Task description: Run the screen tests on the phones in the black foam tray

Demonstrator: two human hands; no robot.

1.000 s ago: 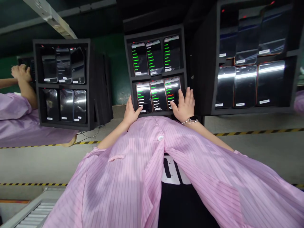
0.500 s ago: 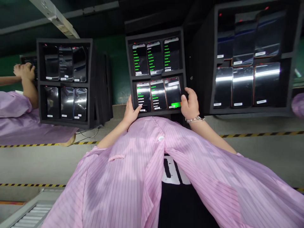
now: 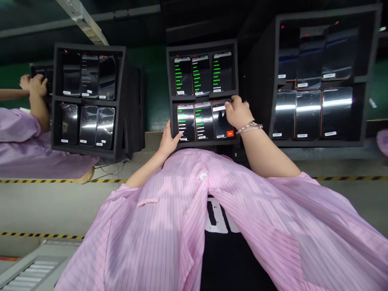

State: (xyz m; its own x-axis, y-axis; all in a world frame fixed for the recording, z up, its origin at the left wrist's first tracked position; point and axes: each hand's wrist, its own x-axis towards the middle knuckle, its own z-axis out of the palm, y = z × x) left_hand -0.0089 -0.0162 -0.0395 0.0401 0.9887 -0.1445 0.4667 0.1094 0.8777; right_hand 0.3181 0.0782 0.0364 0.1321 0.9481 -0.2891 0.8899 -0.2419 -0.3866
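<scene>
A black compartment tray stands before me with smartphones in two rows. My left hand grips its lower left side, thumb over the front by the lower-left smartphone. My right hand is at the lower-right smartphone, its thumb at the upper right of the screen and its other fingers bent near the tray's right wall. That screen is dark with a white bar above and a red block below. The lower-middle smartphone and the upper row show green and white text lines.
To the left stands another black tray of smartphones. A larger-looking black tray holds smartphones at the right. A co-worker's hands are at a tray on the far left. A metal bar crosses the upper left.
My right hand has moved up and left from beside the tray onto the lower-right smartphone. Its green block is gone; a red block shows. My left hand keeps its grip.
</scene>
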